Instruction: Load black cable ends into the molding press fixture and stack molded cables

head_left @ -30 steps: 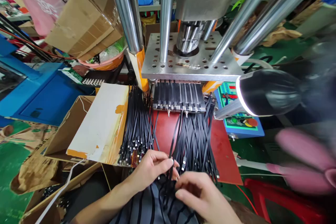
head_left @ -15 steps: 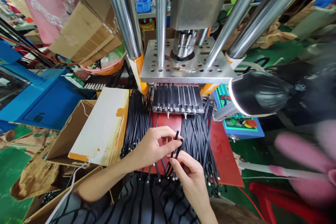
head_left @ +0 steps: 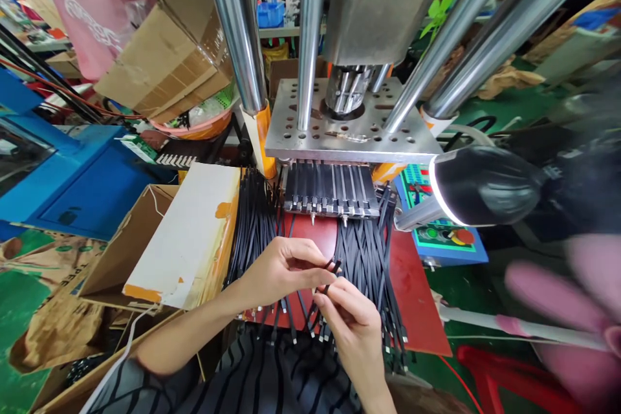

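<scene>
Over the near middle of the red board (head_left: 427, 310), our left hand (head_left: 286, 272) and right hand (head_left: 354, 314) have come together, fingertips closed on a black cable (head_left: 336, 266); whether both grip one strand, we cannot tell; its end, upright half a second ago, now leans right; we judge the cable is being worked by hand, apart from the far fixture (head_left: 332, 189).

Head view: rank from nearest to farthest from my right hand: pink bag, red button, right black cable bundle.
1. Right black cable bundle: just beyond the right hand.
2. Red button: to the right, on the control box.
3. Pink bag: left background.
</scene>
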### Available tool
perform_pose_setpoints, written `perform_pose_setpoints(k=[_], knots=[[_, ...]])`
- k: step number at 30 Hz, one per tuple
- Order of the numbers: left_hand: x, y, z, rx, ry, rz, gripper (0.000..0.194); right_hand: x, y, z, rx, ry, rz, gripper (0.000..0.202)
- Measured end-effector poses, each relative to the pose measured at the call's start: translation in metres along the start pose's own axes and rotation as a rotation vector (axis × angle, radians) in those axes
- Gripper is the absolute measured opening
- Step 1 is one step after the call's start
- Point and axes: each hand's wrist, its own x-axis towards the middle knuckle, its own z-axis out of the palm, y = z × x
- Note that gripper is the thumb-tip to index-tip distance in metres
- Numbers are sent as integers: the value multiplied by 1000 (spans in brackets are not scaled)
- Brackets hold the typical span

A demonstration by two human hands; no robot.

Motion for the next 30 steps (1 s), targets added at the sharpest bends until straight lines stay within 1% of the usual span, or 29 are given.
perform_pose_setpoints(k=[2, 4, 6, 8, 10, 11, 13, 14, 15, 16, 17, 19, 20, 22, 23, 24, 25, 26, 28, 30], knots=[[3, -2, -1, 11, 36, 34, 36, 5, -4, 4, -19, -3, -14, 34], [7, -3, -2, 62, 47, 80, 36, 11, -5, 7, -25, 8, -39, 36], [13, -2, -3, 112, 38, 115, 36, 15, -4, 10, -31, 12, -50, 35], [22, -1, -6, 164, 54, 156, 35, 13, 2, 14, -44, -6, -19, 32], [37, 0, -12, 218, 118, 204, 34, 7, 9, 16, -48, -90, 69, 32], [46, -1, -15, 246, 157, 224, 32, 4, 11, 14, -39, -166, 133, 32], [69, -6, -23, 301, 205, 242, 30, 2, 9, 3, -40, -344, 229, 33], [82, -9, -27, 334, 211, 243, 29, 7, 5, -7, -65, -425, 238, 33], [96, -13, -30, 376, 210, 250, 27, 15, -1, -19, -109, -477, 215, 34], [109, -17, -33, 427, 213, 264, 27, 29, -8, -33, -171, -499, 164, 35], [123, -21, -36, 489, 225, 277, 26, 46, -15, -46, -232, -489, 100, 37], [146, -27, -39, 610, 277, 287, 26, 90, -24, -70, -316, -413, 2, 41], [155, -29, -40, 653, 310, 279, 25, 113, -27, -78, -335, -376, -25, 43], [165, -30, -42, 689, 374, 241, 21, 158, -25, -87, -333, -336, -32, 46], [165, -31, -42, 685, 399, 225, 20, 177, -21, -88, -318, -330, -23, 48], [161, -31, -43, 676, 410, 227, 23, 194, -17, -87, -303, -330, -15, 49], [155, -31, -43, 674, 399, 252, 28, 208, -13, -85, -292, -330, -13, 51], [147, -32, -43, 693, 360, 299, 34, 219, -8, -83, -291, -330, -19, 53], [128, -35, -44, 817, 206, 442, 39, 235, 0, -79, -310, -331, -43, 55], [112, -40, -45, 1037, 31, 588, 37, 245, 7, -77, -333, -333, -67, 55]])
